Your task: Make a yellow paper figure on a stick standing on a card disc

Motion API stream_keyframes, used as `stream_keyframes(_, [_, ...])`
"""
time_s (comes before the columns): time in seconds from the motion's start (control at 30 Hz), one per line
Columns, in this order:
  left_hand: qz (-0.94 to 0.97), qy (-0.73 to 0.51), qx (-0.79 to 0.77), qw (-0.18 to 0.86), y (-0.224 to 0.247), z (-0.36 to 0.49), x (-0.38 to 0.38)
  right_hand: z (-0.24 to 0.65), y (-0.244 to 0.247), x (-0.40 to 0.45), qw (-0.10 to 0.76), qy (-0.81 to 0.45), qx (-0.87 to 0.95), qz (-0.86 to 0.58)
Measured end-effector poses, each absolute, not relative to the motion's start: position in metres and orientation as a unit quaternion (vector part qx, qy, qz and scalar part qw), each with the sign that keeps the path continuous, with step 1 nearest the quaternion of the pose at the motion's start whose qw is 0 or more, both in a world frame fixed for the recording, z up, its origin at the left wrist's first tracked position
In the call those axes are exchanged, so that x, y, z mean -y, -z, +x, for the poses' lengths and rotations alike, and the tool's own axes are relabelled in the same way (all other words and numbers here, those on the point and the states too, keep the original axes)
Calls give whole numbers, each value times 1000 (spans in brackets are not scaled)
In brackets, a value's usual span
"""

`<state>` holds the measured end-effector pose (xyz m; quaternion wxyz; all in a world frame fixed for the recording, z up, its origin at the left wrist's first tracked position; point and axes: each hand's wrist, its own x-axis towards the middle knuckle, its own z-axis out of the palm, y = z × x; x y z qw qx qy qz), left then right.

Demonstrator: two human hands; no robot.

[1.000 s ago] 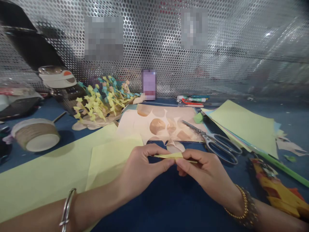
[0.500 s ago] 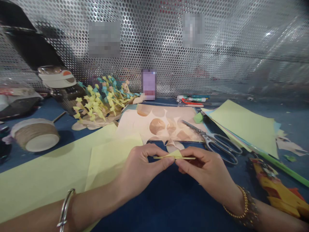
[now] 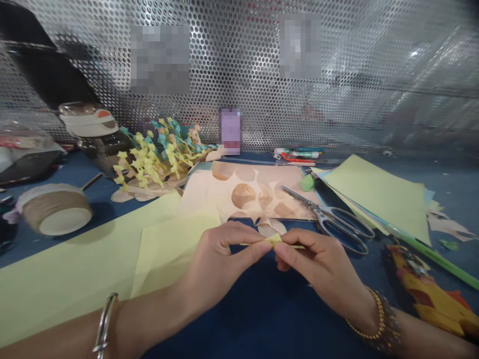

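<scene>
A small folded strip of yellow paper (image 3: 276, 239) is pinched between both hands, level over the blue table near the middle. My left hand (image 3: 224, 257) grips its left part between thumb and fingers. The right part is in the thumb and fingers of my right hand (image 3: 318, 259), and the fingertips of both hands nearly meet. Just behind the fingers lies a pale paper disc (image 3: 271, 228). Scissors (image 3: 333, 219) rest behind my right hand, partly on a pink sheet with round cutouts (image 3: 198, 189).
Large yellow sheets (image 3: 75, 269) lie at left, a paper stack (image 3: 385, 189) at right. Yellow and blue folded-paper stems (image 3: 149, 159) stand behind, beside a dark jar (image 3: 99, 144). A twine-wrapped cup (image 3: 56, 209), a phone (image 3: 231, 130), pens (image 3: 299, 152) and a yellow-orange item (image 3: 434, 294) surround them.
The fingertips have closed further over the yellow strip, and less of it shows. My right thumb has moved slightly up onto its fold.
</scene>
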<state>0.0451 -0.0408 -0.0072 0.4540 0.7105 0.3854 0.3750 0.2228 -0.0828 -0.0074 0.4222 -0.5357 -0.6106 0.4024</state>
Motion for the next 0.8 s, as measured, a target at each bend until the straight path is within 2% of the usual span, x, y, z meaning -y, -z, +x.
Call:
stream_keyframes(0.17, [689,-402,-403,449,9,45,41,222,7,83,423,-406,608,-536])
stream_keyframes(0.53, [710,-377,-414,426,7,45,40,223,9,82,426,-398,608,-539])
stream_keyframes(0.8, [707,-341,-446,430,6,44,41,224,15,82,459,-409,608,-502])
